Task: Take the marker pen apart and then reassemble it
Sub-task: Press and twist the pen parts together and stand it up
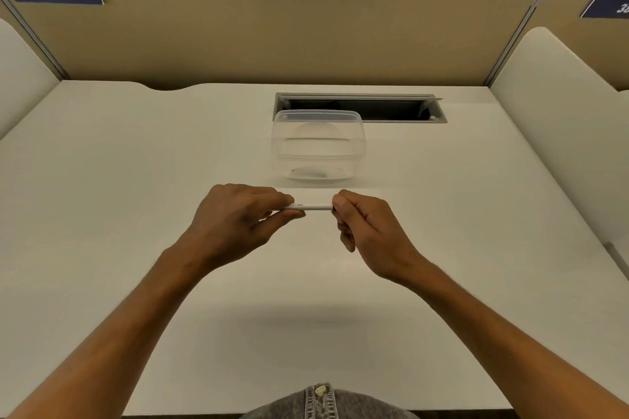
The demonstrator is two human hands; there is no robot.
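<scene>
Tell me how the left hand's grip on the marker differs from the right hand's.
The left hand pinches the marker pen at the fingertips, while the right hand closes a fist over its end. The left hand shows its back, the right hand its thumbnail. Both hold it level above the desk.

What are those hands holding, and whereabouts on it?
A white marker pen, held level above the desk: the left hand pinches one end, the right hand the other.

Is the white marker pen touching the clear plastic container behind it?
Apart. The head view shows the white marker pen held between both hands, with bare desk visible before the clear plastic container.
</scene>
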